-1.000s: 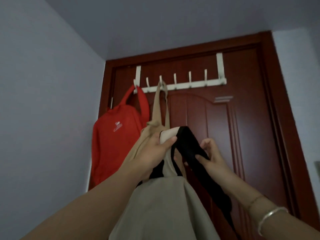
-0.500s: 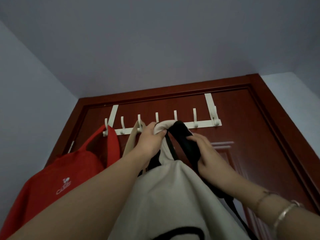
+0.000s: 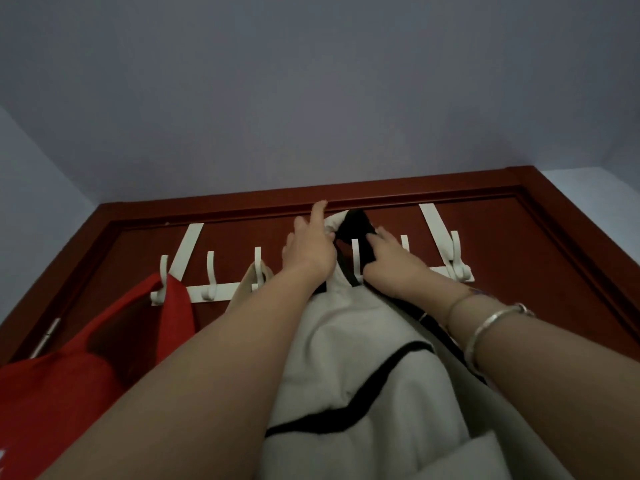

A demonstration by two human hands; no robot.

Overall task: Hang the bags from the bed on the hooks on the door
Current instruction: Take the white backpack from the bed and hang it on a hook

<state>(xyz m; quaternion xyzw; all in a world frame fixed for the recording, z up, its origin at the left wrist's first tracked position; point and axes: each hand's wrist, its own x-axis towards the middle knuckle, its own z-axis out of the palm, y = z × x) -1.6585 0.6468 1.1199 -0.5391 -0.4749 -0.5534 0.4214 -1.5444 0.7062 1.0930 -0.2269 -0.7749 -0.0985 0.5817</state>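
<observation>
A cream backpack with black trim (image 3: 349, 362) is lifted against the dark red door (image 3: 512, 271). My left hand (image 3: 310, 249) grips the cream side of its top loop, index finger pointing up. My right hand (image 3: 388, 261) pinches the black side of the loop (image 3: 355, 225), which is raised above the white hook rack (image 3: 214, 291), over its middle hooks. A red bag (image 3: 69, 368) hangs from the leftmost hook. A beige tote strap (image 3: 247, 282) hangs from the third hook.
Bare hooks stand at the second position (image 3: 210, 275) and at the right end (image 3: 455, 254) of the rack. The door frame top (image 3: 381, 188) is just above my fingers. A hinge (image 3: 46, 337) shows at the left edge. A pale wall and ceiling surround the door.
Both hands have lifted the backpack's loop from below the hooks to above the rack, near the door frame top. The view has tilted further upward.
</observation>
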